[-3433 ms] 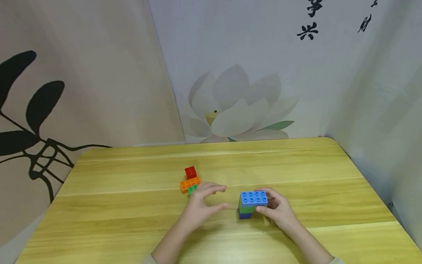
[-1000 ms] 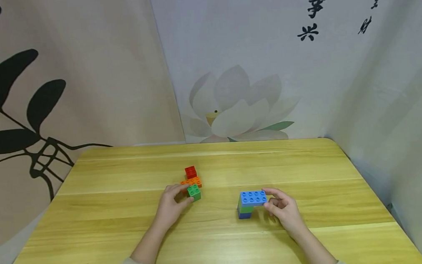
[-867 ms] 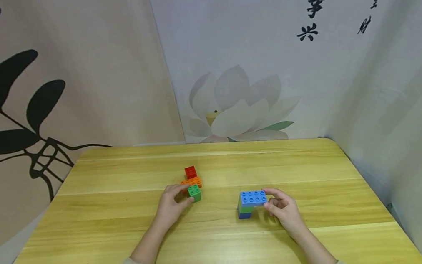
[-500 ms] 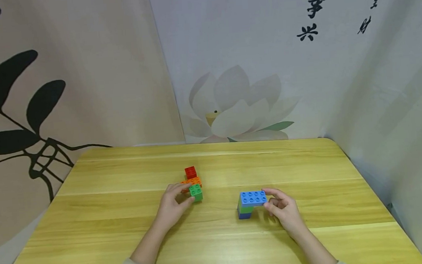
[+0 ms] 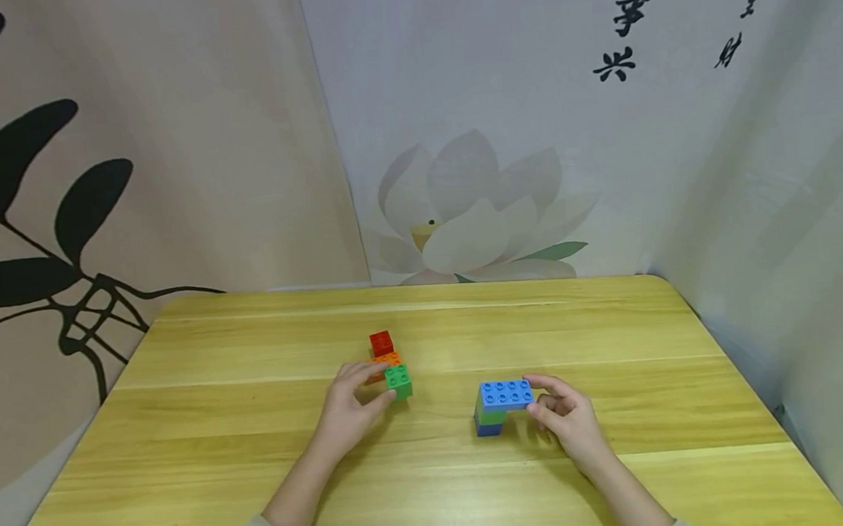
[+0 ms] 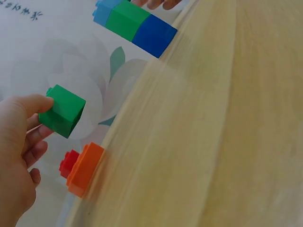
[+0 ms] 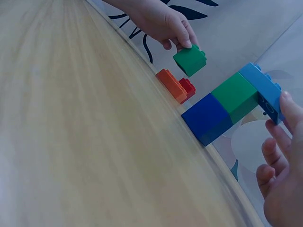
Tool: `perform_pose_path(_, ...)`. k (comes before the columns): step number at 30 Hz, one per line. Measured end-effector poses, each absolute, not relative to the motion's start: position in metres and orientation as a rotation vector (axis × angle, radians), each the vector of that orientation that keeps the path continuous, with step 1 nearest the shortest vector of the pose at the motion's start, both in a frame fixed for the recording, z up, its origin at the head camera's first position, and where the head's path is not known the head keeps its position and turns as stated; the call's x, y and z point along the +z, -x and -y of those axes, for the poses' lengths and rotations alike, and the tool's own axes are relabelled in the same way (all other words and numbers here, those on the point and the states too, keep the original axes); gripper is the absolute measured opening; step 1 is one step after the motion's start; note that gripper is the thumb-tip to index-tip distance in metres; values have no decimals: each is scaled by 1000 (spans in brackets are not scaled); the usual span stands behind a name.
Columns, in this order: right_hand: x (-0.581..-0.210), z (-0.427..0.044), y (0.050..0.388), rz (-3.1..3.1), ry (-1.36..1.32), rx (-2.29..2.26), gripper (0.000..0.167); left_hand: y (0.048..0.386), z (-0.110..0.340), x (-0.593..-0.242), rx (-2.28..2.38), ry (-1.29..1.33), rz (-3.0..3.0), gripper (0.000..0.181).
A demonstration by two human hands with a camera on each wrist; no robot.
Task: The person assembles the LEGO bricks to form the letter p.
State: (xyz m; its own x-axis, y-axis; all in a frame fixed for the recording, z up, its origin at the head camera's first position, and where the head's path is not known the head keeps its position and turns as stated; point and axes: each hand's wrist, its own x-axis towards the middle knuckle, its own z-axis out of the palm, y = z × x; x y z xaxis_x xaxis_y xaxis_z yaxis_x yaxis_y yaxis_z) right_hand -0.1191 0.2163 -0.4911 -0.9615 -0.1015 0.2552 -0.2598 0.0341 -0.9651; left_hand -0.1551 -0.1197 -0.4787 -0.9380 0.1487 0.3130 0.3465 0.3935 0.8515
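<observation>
My left hand (image 5: 348, 413) pinches a small green building brick (image 5: 398, 383) between thumb and fingertips. In the left wrist view that brick (image 6: 65, 111) is off the table, near the orange brick (image 6: 86, 169). To the right stands a stack: a dark blue brick (image 7: 208, 118) at the bottom, a green brick (image 7: 235, 97) above it, and a longer light blue brick (image 5: 507, 394) on top that overhangs to the right. My right hand (image 5: 569, 419) holds the overhanging end of the light blue brick with thumb and index finger; its other fingers curl loosely below.
A red brick (image 5: 381, 343) lies just behind the orange one, past my left fingertips. The wooden table (image 5: 442, 495) ends at a back edge, where printed curtains (image 5: 485, 124) hang.
My left hand came away from beside the stack, reached left and took the small green brick. Over the last second that brick moved slightly right. My right hand stays at the light blue brick.
</observation>
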Motion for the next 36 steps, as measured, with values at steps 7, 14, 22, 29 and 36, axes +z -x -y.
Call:
perform_pose_path(7,-492,-216,120,2169,-384,2070,35,153,113,-472,-1551,504,2409,41)
perform_pose_path(14,-492,-215,120,2162,-396,2072,33,149,105,-459,-1607,515,2396,41)
perform_pose_path(22,-492,-215,120,2157,-400,2068,33,145,94,-443,-1686,577,2355,40)
perform_pose_path(29,-493,-211,124,2161,-394,2058,34,150,88,-431,-1677,651,2327,39)
perform_pose_path(36,-493,-206,128,2149,-370,2061,34,159,82,-429,-1731,687,2311,39)
